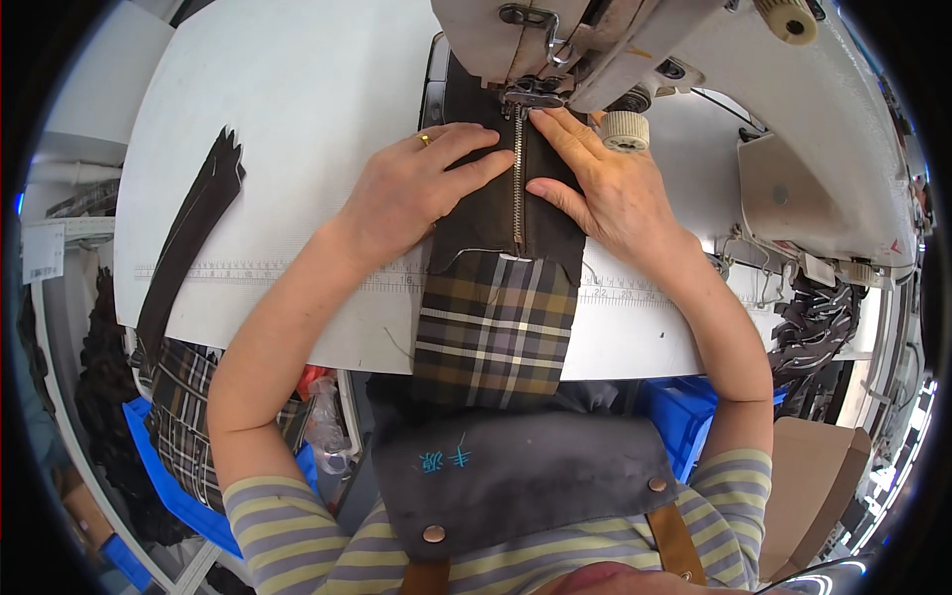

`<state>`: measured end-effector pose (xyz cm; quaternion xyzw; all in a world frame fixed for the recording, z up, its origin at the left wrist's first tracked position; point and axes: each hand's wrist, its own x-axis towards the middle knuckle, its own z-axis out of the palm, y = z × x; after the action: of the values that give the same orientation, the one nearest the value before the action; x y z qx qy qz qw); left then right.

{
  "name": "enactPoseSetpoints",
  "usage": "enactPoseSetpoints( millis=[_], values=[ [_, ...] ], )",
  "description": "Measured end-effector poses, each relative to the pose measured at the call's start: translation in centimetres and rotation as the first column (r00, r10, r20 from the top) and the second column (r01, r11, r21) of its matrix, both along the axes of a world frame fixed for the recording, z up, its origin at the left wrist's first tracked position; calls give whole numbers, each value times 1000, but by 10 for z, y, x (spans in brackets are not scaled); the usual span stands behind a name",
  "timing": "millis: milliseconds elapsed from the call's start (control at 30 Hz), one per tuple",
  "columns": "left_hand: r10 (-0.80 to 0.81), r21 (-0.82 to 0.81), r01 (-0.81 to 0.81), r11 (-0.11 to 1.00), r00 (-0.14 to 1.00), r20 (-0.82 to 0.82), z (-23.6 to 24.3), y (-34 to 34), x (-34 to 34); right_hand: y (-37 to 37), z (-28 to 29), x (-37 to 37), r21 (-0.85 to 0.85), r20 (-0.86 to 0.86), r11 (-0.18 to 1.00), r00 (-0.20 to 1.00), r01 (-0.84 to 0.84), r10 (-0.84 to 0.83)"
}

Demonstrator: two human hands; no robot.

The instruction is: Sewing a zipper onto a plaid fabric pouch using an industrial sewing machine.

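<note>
A dark fabric piece (471,223) lies on the sewing machine bed, with a metal zipper (518,178) running lengthwise down its middle. Plaid cloth (496,327) extends from its near end and hangs over the table's front edge. My left hand (421,183) rests on the fabric left of the zipper, fingers stretched toward the teeth. On the other side my right hand (600,178) lies with fingers extended close to the presser foot (535,99) and thumb spread apart. The zipper's far end passes beneath the foot; the needle tip cannot be made out.
The sewing machine (684,45) fills the upper right. A dark fabric strip (198,228) lies on the white table (297,89) at left. Below are a blue bin (169,481) with plaid pieces and another blue bin (684,407). Dark scraps (818,327) hang at right beside a cardboard box (808,486).
</note>
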<state>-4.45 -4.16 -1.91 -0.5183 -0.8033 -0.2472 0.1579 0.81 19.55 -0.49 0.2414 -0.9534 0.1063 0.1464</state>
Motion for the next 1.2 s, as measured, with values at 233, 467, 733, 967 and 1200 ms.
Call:
enactPoseSetpoints(
  millis=[233,467,733,967,1200],
  values=[
    [14,-17,-14,1000,1000,3,0,0,1,2,-6,0,-16,-20,1000,1000,14,-15],
    [4,-17,-5,1000,1000,-8,0,0,-1,0,-4,0,-23,-4,1000,1000,21,-21],
    [10,-2,-10,1000,1000,25,1,0,-1,0,-6,-3,-43,-28,999,999,20,-21],
    [23,-34,-22,999,999,29,2,1,-3,0,-5,-5,-41,-14,999,1000,23,-24],
    [27,-48,-25,999,999,37,3,1,-5,0,-6,-6,-42,-39,999,999,21,-23]
  ],
)
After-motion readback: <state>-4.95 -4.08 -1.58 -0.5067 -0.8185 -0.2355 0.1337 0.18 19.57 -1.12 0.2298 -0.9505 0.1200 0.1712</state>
